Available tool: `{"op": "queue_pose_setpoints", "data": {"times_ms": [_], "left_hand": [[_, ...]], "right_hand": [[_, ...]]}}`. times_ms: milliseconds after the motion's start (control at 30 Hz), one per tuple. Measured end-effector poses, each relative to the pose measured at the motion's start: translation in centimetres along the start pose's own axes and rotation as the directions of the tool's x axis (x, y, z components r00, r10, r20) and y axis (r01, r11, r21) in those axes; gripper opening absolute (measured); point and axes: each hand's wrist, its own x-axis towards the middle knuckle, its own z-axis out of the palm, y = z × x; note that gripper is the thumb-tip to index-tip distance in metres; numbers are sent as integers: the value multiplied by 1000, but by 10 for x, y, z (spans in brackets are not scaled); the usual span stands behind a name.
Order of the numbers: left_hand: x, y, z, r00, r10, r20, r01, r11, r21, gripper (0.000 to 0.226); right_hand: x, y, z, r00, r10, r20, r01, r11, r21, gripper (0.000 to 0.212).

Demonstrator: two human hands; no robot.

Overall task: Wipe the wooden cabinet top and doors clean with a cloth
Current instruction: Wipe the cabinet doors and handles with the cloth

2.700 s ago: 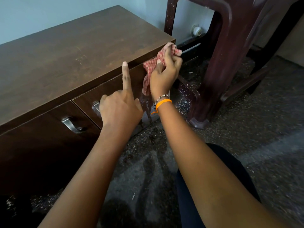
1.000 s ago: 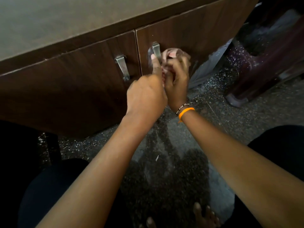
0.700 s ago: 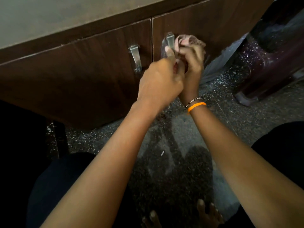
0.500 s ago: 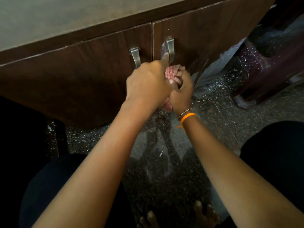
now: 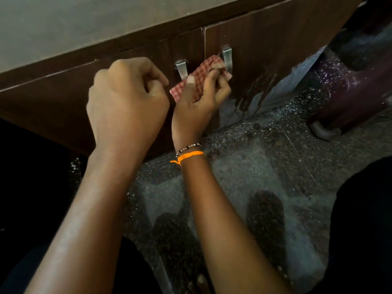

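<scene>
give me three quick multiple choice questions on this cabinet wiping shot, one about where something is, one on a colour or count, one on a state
1. Where is the cloth?
A. on the cabinet top
B. in the right hand, against the doors by the handles
C. on the floor

2. How many metal door handles show?
A. two
B. four
C. none

3. What is the left hand doing?
A. gripping a handle
B. pressing flat on the cabinet top
C. curled, holding nothing

Answers:
1. B: the right hand grips the red checked cloth between the left handle and the right handle.
2. A: one handle sits on each door, either side of the seam.
3. C: the left hand has its fingers curled in front of the left door, with nothing seen in them.
</scene>
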Motion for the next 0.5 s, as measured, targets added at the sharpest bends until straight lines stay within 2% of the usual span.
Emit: {"op": "queue_pose_setpoints", "data": {"times_ms": [67, 133, 200, 267, 367, 433, 500], "left_hand": [[-2, 1, -3, 1000, -6, 13, 6, 1000, -14, 30], [-2, 3, -2, 999, -8, 43, 9, 1000, -15, 30], [-3, 6, -1, 997, -3, 80, 4, 1000, -7, 30], [-4, 8, 1, 995, 0, 98, 2, 1000, -17, 29], [-5, 10, 0, 994, 14, 109, -10, 999, -39, 30], [-6, 11, -3, 993, 12, 114, -5, 998, -59, 30], [-6, 12, -5, 994, 11, 112, -4, 998, -68, 31]], "right_hand": [[4, 5, -2, 992, -121, 32, 124, 985, -122, 41], [6, 13, 0, 992, -126, 11, 126, 978, -168, 43], [2, 18, 2, 996, -3, -89, -8, 993, -119, 44], [-3, 16, 5, 972, 171, -160, -166, 985, 40, 41], [3, 6, 7, 928, 334, -163, -318, 941, 116, 38], [10, -4, 8, 920, 368, -136, -341, 921, 189, 37], [12, -11, 9, 934, 329, -136, -300, 933, 199, 35]]}}
